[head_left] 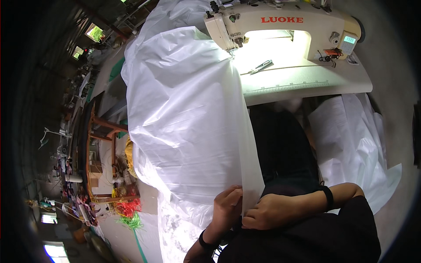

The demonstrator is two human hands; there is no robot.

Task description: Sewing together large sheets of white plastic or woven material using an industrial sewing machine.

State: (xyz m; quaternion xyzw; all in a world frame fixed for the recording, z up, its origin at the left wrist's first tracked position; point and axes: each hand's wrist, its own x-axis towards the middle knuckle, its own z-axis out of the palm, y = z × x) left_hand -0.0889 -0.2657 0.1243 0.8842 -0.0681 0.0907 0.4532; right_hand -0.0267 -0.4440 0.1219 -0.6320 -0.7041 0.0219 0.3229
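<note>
A large white plastic-like sheet (188, 118) runs from under the head of a sewing machine (272, 22) down over my lap. Its right border forms a straight folded strip (250, 153). My left hand (228, 207) has its fingers curled closed on the sheet near the strip's lower end. Close beside it on the right, my right hand (267, 211) is closed as well, gripping the strip's edge. The fingertips of both hands are partly hidden. Thread snips (262, 66) lie on the lit machine bed, away from my hands.
The machine bed (307, 85) carries a ruler scale along its front edge. More white sheeting (351, 136) hangs at the right. Red shredded strands (128, 207) and green strands (131, 222) lie on the floor at left, near a wooden frame (103, 125).
</note>
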